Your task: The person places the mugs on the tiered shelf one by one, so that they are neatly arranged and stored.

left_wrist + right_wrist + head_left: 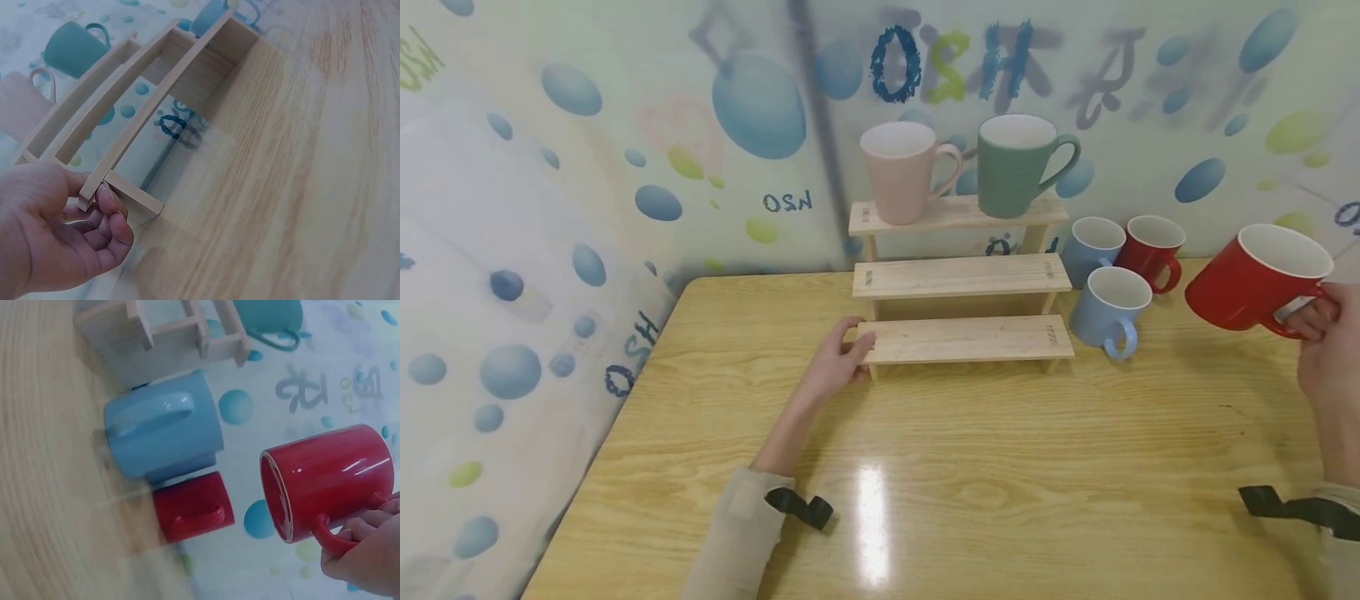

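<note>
At the right of the head view, my right hand grips the handle of a red mug, which hangs tilted above the table. The right wrist view shows that mug with its base toward the camera and fingers through the handle. My left hand pinches the left end of the lowest step of a three-tier wooden rack, thumb on top; the left wrist view shows fingers curled under the board. On the top tier stand a pink mug and a green mug.
Right of the rack, two light blue mugs and another red mug stand on the wooden table. A patterned curtain hangs close behind the rack and along the left side. The lower two tiers bear no mugs.
</note>
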The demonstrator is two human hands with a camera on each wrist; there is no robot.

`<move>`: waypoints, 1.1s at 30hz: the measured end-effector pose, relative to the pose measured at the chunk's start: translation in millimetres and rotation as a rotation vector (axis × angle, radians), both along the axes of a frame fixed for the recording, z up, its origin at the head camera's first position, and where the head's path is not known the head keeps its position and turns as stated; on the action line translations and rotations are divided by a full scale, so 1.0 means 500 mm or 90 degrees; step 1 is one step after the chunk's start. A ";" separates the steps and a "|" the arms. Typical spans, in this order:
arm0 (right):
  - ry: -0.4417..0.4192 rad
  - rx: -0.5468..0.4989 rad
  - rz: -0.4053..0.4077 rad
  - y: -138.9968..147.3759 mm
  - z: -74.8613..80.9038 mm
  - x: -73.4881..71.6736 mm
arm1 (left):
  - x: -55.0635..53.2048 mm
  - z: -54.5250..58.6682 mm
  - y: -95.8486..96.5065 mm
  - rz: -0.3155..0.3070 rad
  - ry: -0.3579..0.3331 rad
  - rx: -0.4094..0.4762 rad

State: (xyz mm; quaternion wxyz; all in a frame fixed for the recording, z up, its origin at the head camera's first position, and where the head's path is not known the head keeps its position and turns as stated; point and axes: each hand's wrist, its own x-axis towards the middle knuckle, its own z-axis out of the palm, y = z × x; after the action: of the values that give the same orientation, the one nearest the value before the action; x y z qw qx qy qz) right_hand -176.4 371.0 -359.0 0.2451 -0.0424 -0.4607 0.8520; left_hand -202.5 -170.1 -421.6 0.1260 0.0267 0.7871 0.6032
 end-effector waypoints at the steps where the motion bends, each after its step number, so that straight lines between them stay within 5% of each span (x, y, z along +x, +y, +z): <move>1: 0.025 -0.005 0.017 -0.003 0.004 0.001 | 0.000 0.000 0.000 0.000 -0.001 0.000; 5: 0.049 0.007 0.067 -0.025 0.026 0.004 | 0.001 0.006 0.001 -0.003 -0.008 -0.006; 15: 0.054 -0.018 0.122 -0.126 0.073 0.011 | 0.036 0.066 0.012 -0.012 -0.007 -0.014; 18: 0.087 -0.035 0.161 -0.160 0.078 0.000 | 0.030 0.059 0.011 -0.013 -0.006 -0.009; 25: 0.116 -0.020 0.228 -0.240 0.075 -0.021 | -0.002 0.003 -0.001 -0.006 -0.008 -0.008; 33: 0.061 0.056 0.234 -0.319 0.063 -0.040 | 0.001 -0.001 0.000 0.000 0.011 -0.001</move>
State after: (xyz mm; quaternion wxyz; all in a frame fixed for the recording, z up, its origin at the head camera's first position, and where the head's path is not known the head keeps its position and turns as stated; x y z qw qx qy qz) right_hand -196.3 211.6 -327.4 0.1084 0.0937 -0.4850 0.8627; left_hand -201.9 -169.9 -422.1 0.1193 0.0316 0.7885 0.6025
